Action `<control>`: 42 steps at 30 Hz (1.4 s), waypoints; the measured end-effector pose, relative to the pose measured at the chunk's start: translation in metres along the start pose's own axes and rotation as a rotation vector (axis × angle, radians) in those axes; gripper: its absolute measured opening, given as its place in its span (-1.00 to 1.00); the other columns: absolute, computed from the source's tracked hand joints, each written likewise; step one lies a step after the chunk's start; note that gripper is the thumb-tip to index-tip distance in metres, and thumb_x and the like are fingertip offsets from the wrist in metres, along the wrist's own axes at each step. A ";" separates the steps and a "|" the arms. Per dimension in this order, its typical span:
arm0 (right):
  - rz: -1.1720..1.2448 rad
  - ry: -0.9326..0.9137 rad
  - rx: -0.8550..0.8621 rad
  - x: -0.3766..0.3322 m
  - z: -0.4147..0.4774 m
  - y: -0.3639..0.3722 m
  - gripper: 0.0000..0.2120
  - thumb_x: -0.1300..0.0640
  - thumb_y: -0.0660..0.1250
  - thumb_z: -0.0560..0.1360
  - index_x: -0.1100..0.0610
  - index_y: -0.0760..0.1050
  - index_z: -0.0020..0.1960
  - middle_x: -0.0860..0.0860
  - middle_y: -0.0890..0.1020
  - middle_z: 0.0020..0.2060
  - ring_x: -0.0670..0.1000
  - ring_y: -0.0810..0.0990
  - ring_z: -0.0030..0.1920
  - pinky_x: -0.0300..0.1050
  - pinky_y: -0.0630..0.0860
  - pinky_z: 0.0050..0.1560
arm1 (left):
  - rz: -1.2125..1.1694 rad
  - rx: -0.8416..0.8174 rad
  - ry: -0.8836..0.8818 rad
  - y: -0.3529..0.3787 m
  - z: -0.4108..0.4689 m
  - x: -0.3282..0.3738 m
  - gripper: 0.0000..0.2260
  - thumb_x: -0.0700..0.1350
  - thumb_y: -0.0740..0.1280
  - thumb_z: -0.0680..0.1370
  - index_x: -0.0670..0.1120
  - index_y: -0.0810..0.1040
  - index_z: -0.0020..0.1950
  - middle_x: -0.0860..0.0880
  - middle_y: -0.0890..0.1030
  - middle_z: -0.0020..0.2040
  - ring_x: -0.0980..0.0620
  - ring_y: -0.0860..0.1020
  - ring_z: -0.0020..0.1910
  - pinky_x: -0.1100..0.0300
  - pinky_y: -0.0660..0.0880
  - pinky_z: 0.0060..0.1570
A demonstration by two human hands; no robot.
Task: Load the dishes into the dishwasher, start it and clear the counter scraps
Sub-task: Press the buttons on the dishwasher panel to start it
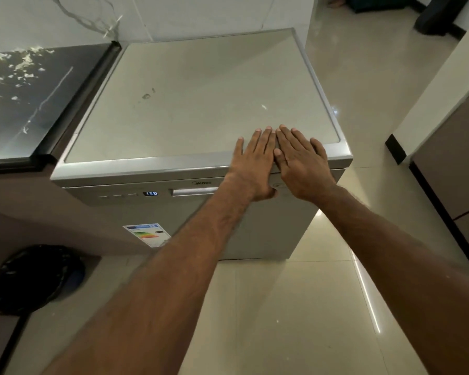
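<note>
A silver freestanding dishwasher (pixel 190 85) fills the middle of the head view, its door closed. Its front panel shows a lit display (pixel 150 193) reading 130 and a handle (pixel 194 191) beside it. My left hand (pixel 253 163) lies flat, palm down, over the front right edge of the top. My right hand (pixel 302 163) lies flat next to it, the fingers touching. Neither hand holds anything. No dishes are in sight.
A dark marbled counter (pixel 30 98) adjoins the dishwasher on the left. A black bin with a liner (pixel 35 277) stands on the floor at lower left. Glossy tiled floor (pixel 290 307) runs in front and to the right, bounded by a cabinet (pixel 452 174).
</note>
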State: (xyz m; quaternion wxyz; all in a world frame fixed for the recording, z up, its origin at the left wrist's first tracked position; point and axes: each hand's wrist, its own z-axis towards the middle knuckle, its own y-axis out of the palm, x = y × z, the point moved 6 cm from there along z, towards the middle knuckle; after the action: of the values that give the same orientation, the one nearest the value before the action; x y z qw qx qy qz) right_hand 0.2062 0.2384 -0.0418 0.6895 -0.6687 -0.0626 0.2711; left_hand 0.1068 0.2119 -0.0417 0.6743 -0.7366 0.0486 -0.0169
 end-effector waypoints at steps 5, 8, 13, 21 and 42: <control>-0.001 0.000 -0.014 0.000 0.001 0.001 -0.49 -0.04 -0.16 0.71 0.04 -0.05 0.63 -0.08 0.00 0.61 -0.07 -0.09 0.60 0.02 -0.15 0.57 | -0.010 0.019 0.003 0.002 0.001 -0.001 0.10 0.25 0.43 0.44 -0.18 -0.26 0.61 -0.10 -0.24 0.63 -0.08 -0.22 0.61 -0.12 -0.21 0.53; -0.005 0.000 -0.016 0.001 0.002 0.002 -0.49 -0.04 -0.17 0.71 0.03 -0.05 0.63 -0.08 -0.01 0.61 -0.08 -0.09 0.60 0.02 -0.15 0.57 | -0.028 0.024 0.008 0.003 0.001 -0.001 0.11 0.25 0.44 0.43 -0.18 -0.25 0.61 -0.10 -0.22 0.63 -0.07 -0.20 0.61 -0.11 -0.20 0.54; -0.011 -0.001 -0.022 0.002 0.003 0.004 -0.49 -0.04 -0.17 0.71 0.03 -0.07 0.63 -0.08 -0.02 0.62 -0.08 -0.10 0.60 0.03 -0.15 0.58 | -0.031 0.032 0.009 0.003 0.003 -0.001 0.11 0.27 0.44 0.43 -0.18 -0.24 0.61 -0.10 -0.21 0.63 -0.07 -0.19 0.61 -0.11 -0.20 0.53; 0.000 0.044 -0.085 -0.005 -0.003 0.007 -0.48 -0.01 -0.19 0.71 0.06 -0.16 0.63 -0.04 -0.12 0.62 -0.03 -0.19 0.60 0.07 -0.22 0.57 | -0.044 0.028 -0.008 0.002 -0.001 0.002 0.12 0.26 0.46 0.42 -0.17 -0.22 0.62 -0.10 -0.20 0.63 -0.08 -0.18 0.61 -0.11 -0.17 0.55; -0.008 -0.137 -0.338 -0.125 -0.098 -0.107 -0.37 -0.14 0.02 0.68 0.18 0.00 0.61 0.08 -0.01 0.62 0.06 -0.07 0.61 0.10 -0.05 0.56 | -0.132 -0.156 -0.409 -0.116 -0.250 -0.130 -0.16 0.09 0.31 0.60 -0.10 -0.22 0.63 0.00 -0.19 0.64 -0.02 -0.10 0.62 -0.06 0.03 0.56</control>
State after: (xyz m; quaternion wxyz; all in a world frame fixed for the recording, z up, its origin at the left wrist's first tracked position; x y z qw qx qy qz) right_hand 0.1750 0.0988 0.0852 0.5622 -0.7550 -0.1567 0.2989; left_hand -0.0395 -0.0138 0.1015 0.6088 -0.7761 -0.1360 0.0926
